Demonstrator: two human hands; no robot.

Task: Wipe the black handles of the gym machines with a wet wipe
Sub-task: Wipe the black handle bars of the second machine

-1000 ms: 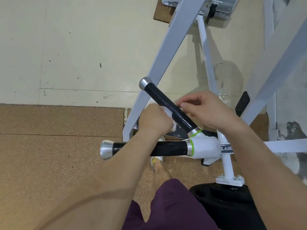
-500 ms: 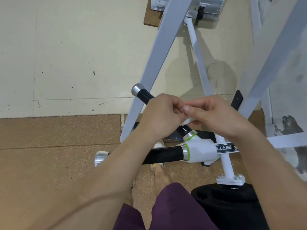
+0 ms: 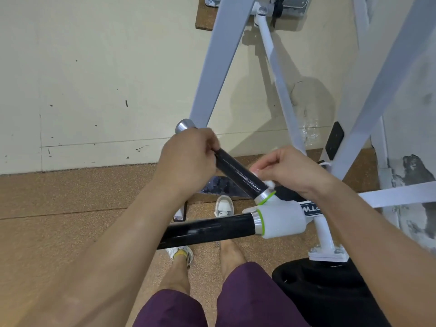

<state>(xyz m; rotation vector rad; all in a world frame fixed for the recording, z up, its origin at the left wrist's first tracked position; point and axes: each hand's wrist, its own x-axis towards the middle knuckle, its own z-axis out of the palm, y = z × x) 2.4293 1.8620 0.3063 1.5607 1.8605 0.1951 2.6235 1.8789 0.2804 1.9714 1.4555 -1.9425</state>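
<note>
Two black handles stick out of a white hub [image 3: 280, 220] on the gym machine. My left hand [image 3: 188, 159] grips the top of the angled upper handle [image 3: 238, 174], just below its silver end cap [image 3: 185, 126]. My right hand [image 3: 290, 171] pinches a small white wet wipe [image 3: 269, 184] against the base of that handle, next to the silver and green collar. The lower handle [image 3: 212, 228] runs level to the left, with my left forearm crossing over its far end; neither hand touches it.
White frame beams [image 3: 219, 57] slant up on both sides of the handles. A black weight plate [image 3: 330, 291] lies at lower right under a white bracket. My feet in white shoes [image 3: 224, 206] stand on the cork floor [image 3: 70, 208]. A cream wall is behind.
The wipe passed from my left hand to my right. My left hand slid up the angled handle to its top end, and my right hand dropped to the handle's base.
</note>
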